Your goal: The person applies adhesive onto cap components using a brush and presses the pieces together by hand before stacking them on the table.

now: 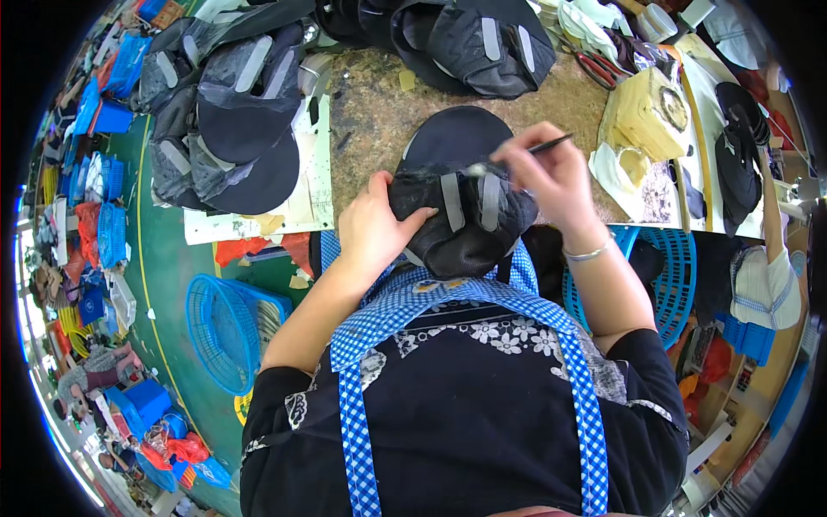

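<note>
A black cap lies at the front edge of the worktable, its brim pointing away from me. Two grey strips run across its crown. My left hand grips the crown's left side, with the thumb on top beside one strip. In my right hand is a thin brush with a dark handle, pinched between the fingers. The brush's pale tip is over the cap where brim and crown meet; I cannot tell whether it touches. Wet-looking, wrinkled dark material shows along that seam.
Stacked black caps fill the table's left, and more caps lie at the back. To the right stand a yellowish block-shaped container and red-handled scissors. Blue baskets are below on both sides. Another person is at far right.
</note>
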Demonstrator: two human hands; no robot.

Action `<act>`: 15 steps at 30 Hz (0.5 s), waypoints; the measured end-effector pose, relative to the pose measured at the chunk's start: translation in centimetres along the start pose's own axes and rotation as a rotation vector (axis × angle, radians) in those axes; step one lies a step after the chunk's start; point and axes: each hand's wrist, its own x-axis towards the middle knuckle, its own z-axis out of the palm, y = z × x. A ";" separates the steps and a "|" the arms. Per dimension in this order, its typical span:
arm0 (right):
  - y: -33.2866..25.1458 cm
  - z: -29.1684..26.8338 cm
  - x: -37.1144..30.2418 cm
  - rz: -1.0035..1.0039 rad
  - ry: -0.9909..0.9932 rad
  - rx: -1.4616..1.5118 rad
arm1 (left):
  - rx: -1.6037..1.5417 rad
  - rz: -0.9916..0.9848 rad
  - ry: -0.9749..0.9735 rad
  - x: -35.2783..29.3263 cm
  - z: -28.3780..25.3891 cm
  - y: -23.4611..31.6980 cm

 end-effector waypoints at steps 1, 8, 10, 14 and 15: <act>1.0 1.3 0.3 -0.181 -0.005 -0.105 | 0.003 0.003 0.005 0.1 0.1 0.1; -0.3 1.0 -2.5 -0.236 -0.314 -0.194 | -0.206 -0.022 -0.005 0.1 0.8 -0.7; -1.0 -1.3 -1.7 -0.206 0.071 0.294 | -0.626 -0.112 -0.032 -0.2 1.3 -2.1; -2.8 -9.2 -0.9 -0.375 0.678 0.263 | -1.626 -0.487 -0.435 -0.3 -3.4 -1.0; -2.4 -11.1 -1.3 -0.372 0.690 0.075 | -1.678 -0.492 -0.389 -0.7 -4.1 -1.0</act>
